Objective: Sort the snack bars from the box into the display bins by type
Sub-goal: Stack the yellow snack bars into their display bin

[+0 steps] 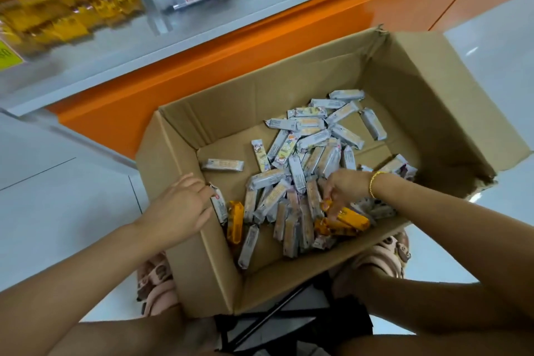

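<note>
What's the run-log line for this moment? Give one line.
left hand: rests on box rim | right hand: grips orange bar | silver bars: loose in box

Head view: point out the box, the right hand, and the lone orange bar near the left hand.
box (260, 101), head view, far inner wall.
right hand (344, 185), head view, back of the hand.
lone orange bar (234, 221), head view, middle of the wrapper.

Bright, even indoor light; the shelf at top is motion-blurred, straight lines bow at the edges.
</note>
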The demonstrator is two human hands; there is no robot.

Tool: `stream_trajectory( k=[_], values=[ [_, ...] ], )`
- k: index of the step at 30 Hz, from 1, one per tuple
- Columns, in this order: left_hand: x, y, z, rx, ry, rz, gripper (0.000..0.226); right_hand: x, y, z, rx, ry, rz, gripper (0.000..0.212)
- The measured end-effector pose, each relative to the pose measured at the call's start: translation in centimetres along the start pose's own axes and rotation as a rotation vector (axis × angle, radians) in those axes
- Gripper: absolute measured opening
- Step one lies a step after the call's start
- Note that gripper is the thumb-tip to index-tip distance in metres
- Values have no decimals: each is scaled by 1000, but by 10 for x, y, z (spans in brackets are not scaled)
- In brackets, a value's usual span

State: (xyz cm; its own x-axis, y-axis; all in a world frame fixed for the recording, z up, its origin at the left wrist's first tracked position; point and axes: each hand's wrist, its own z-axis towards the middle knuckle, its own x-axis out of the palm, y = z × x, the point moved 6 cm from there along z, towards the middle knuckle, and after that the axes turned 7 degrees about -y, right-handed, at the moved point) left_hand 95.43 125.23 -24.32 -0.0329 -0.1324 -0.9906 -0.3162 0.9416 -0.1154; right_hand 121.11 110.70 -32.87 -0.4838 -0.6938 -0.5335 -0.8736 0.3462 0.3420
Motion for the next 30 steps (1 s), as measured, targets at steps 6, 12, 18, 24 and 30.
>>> stream_trajectory(
  k=[6,12,18,24,30],
  values=[
    [-3,11,-24,-156,-47,-148,52,41,-1,-3,-17,130,-97,49],
    [-10,9,-44,-325,-38,-244,77,56,-1,2,30,149,-49,46],
    [-27,4,-35,-380,29,-277,59,34,22,-5,44,211,-53,50],
    [-63,-15,-5,-609,29,-985,46,-75,107,-28,-359,-43,1021,63],
    [-112,-13,13,-665,-228,-1487,56,-136,187,-71,-691,-147,1347,78]
  ],
)
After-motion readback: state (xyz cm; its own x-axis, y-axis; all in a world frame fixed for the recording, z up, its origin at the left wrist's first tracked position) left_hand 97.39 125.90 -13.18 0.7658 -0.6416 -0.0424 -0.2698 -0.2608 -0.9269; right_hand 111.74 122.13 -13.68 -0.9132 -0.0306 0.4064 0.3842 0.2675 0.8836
